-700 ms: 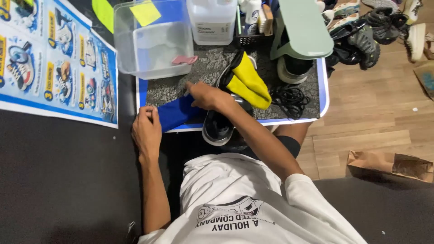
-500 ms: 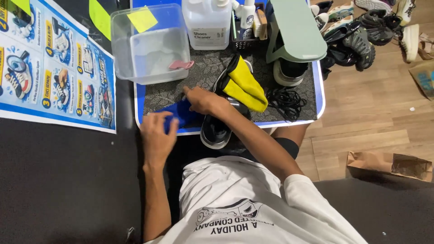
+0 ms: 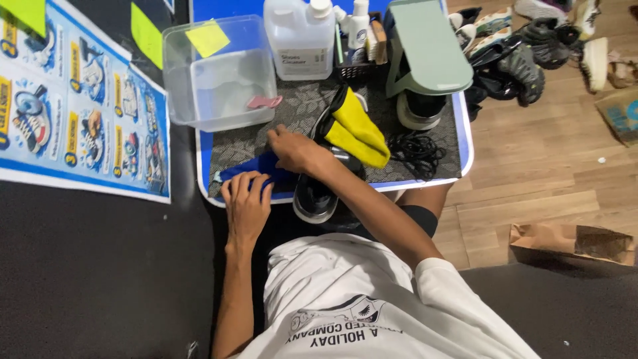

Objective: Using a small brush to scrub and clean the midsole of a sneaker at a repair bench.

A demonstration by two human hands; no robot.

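Your left hand (image 3: 247, 203) lies flat, fingers spread, pressing down on the near end of a soft blue cloth (image 3: 256, 169) at the front edge of the blue-rimmed table with its grey patterned mat (image 3: 252, 136). Your right hand (image 3: 296, 149) is curled over the cloth's far end, just beside a dark sneaker with a pale sole (image 3: 318, 193) that overhangs the table edge; whether those fingers pinch the fabric or only rest on it, I cannot tell.

The cloth looks light and limp, so it will likely bunch and slide on the mat unless you keep it pinned. Take it by an edge or corner, not the middle. A yellow folded cloth (image 3: 355, 126) lies over the sneaker, a tangle of black laces (image 3: 415, 147) sits to the right, and a clear plastic tub (image 3: 219, 73) stands behind.
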